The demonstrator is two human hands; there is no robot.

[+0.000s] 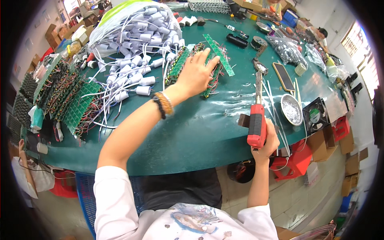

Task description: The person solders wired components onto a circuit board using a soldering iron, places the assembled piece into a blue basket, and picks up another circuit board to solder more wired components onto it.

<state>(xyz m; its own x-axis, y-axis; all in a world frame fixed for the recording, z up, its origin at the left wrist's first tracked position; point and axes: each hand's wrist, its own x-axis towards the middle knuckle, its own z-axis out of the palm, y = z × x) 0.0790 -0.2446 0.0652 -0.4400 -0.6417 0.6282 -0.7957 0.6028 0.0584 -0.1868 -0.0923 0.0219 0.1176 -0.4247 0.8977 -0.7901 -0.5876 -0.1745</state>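
My left hand [195, 76] reaches over a bundle of green circuit boards with red and black wires [178, 66], its fingers apart and resting on or just above the boards. Beside its fingertips a narrow green circuit board strip [219, 55] lies aslant on the wires. My right hand [269, 140] is closed around the grip of a red and black gun-shaped tool [257, 125]. The tool's long metal nozzle points away from me, toward a round metal piece [260, 67]. Whether the fingertips of my left hand press on a board is hard to see.
White lamp sockets with wires [140, 36] spill from a plastic bag at the back left. Stacked wired boards [60, 92] stand at the left. To the right are a phone [283, 77], thin white sticks [276, 112], a metal bowl [291, 109] and a fan [316, 115]. Other people sit farther off.
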